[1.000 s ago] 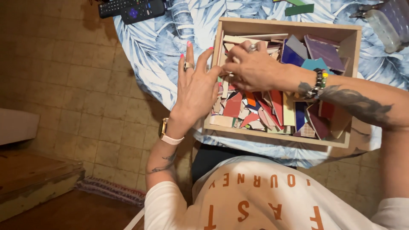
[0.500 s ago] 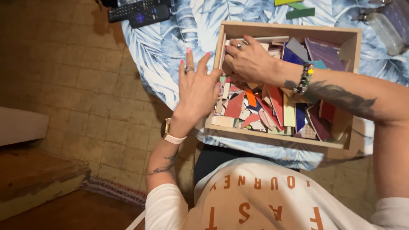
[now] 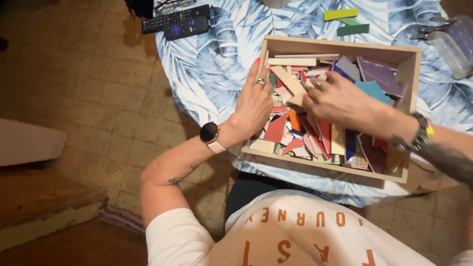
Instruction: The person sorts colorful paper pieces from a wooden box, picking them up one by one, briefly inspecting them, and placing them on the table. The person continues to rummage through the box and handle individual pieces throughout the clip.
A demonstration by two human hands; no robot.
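Note:
A shallow wooden box [image 3: 345,47] full of several coloured tile shards [image 3: 315,138] sits on a round table with a blue leaf-print cloth [image 3: 217,64]. My left hand [image 3: 253,101], with a ring and a wrist watch, lies flat against the box's left wall with the fingers together, reaching over the rim. My right hand [image 3: 340,101] is inside the box, fingers spread down among the shards beside a long beige tile piece [image 3: 288,81]. Whether it grips a piece is hidden.
Two black remote controls [image 3: 177,22] lie at the table's far left edge. Yellow and green tile strips [image 3: 347,22] rest beyond the box. Clear containers with tools [image 3: 451,39] stand at the far right. Brown tiled floor lies to the left.
My left hand has moved from open beside the box to flat against its left wall. My right hand has slid toward the box's middle among the shards.

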